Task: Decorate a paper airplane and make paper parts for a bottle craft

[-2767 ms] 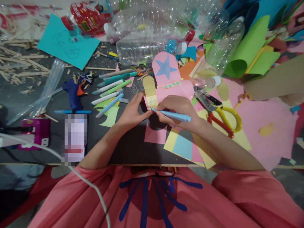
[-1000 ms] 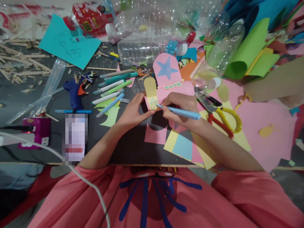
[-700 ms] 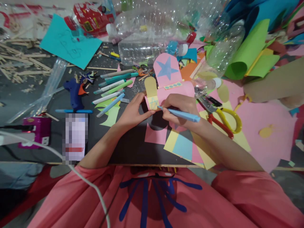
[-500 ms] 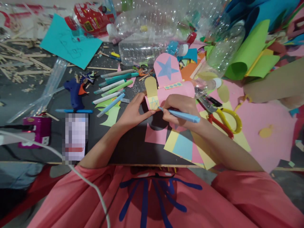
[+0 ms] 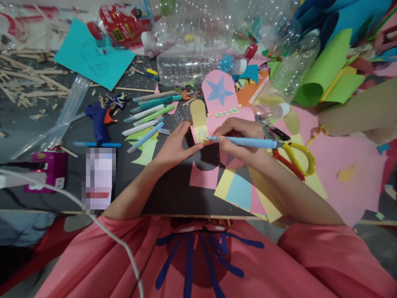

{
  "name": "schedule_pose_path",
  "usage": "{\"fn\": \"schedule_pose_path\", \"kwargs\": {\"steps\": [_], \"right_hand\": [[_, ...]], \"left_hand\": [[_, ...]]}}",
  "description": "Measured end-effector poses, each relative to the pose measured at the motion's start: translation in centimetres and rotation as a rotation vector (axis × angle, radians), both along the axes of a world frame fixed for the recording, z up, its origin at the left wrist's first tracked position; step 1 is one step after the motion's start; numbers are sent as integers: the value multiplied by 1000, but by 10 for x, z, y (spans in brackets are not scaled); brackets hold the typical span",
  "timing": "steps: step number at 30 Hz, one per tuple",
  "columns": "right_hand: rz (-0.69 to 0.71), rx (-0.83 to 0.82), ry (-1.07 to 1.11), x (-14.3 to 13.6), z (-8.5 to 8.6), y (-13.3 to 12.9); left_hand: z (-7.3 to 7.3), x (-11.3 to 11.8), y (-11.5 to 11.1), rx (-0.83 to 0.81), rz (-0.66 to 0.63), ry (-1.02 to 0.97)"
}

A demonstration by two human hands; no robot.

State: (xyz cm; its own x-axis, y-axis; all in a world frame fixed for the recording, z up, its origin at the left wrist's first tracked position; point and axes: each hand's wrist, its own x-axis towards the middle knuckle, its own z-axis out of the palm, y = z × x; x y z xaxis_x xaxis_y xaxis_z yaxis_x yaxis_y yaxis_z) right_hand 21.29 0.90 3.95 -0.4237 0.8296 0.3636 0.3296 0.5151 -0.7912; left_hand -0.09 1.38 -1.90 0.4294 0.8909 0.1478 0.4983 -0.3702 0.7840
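A pink paper piece point(image 5: 231, 120) lies at the middle of the table, with a blue star point(image 5: 220, 90) on its rounded upper flap. On its left part a yellow strip point(image 5: 198, 114) carries a blue star outline point(image 5: 202, 133). My left hand point(image 5: 178, 145) grips the left edge of the pink piece between thumb and fingers. In my right hand point(image 5: 237, 140) is a light blue marker point(image 5: 254, 142), held nearly level, its tip at the right side of the star outline. Whether the tip touches the paper I cannot tell.
Several markers point(image 5: 150, 108), a glue gun point(image 5: 99, 122) and a phone point(image 5: 98, 178) lie to the left. Scissors point(image 5: 297, 159) and paper sheets point(image 5: 347, 165) are on the right. Plastic bottles point(image 5: 186, 68) line the back. A white cable point(image 5: 119, 238) crosses the lower left.
My right hand has shifted slightly up and to the right. The marker has turned flatter, and its tip has moved from the strip's lower right corner up beside the star outline.
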Motion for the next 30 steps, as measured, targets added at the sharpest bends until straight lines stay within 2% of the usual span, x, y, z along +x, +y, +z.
{"fn": "schedule_pose_path", "kwargs": {"steps": [8, 23, 30], "right_hand": [[71, 50, -52, -7, -4, -3], [72, 95, -59, -6, -5, -2], [46, 89, -153, -5, -4, -1]], "left_hand": [[0, 0, 0, 5, -24, -8], [-1, 0, 0, 14, -30, -18], [0, 0, 1, 15, -20, 5]]}}
